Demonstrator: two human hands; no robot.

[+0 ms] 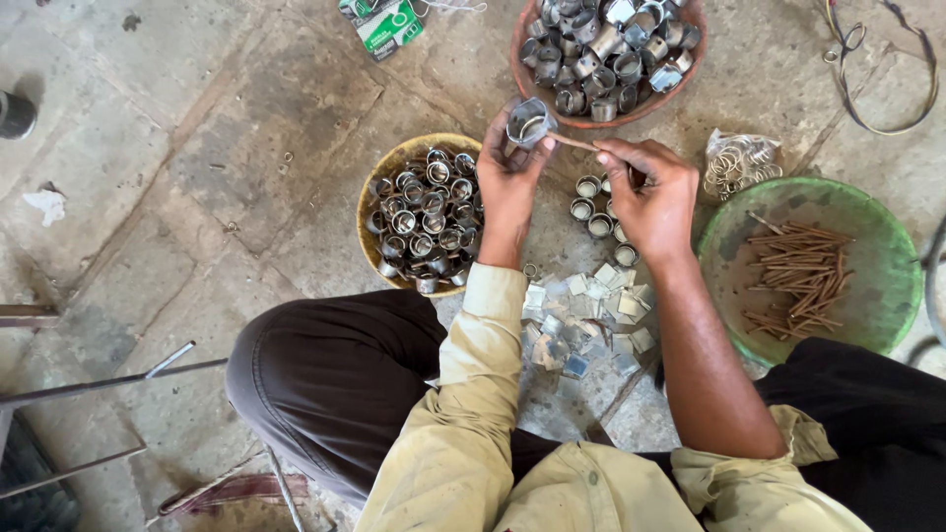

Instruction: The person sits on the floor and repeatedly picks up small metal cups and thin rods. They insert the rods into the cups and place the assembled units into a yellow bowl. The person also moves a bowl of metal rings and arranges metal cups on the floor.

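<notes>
My left hand [509, 177] holds up a short metal ring-shaped sleeve [528, 122] by its rim. My right hand [650, 192] pinches a thin brown stick [574, 142] whose tip touches the sleeve. Just below my hands, a few loose metal sleeves [591, 209] stand on the stone floor. A heap of small square metal plates [586, 315] lies between my knees.
A yellow bowl [402, 158] of metal sleeves sits at my left. A brown bowl [520, 74] with more sleeves is beyond it. A green basin [877, 286] holds several brown sticks at my right. A bag of wire rings [737, 163], a small carton [386, 25] and metal rods [99, 384] lie around.
</notes>
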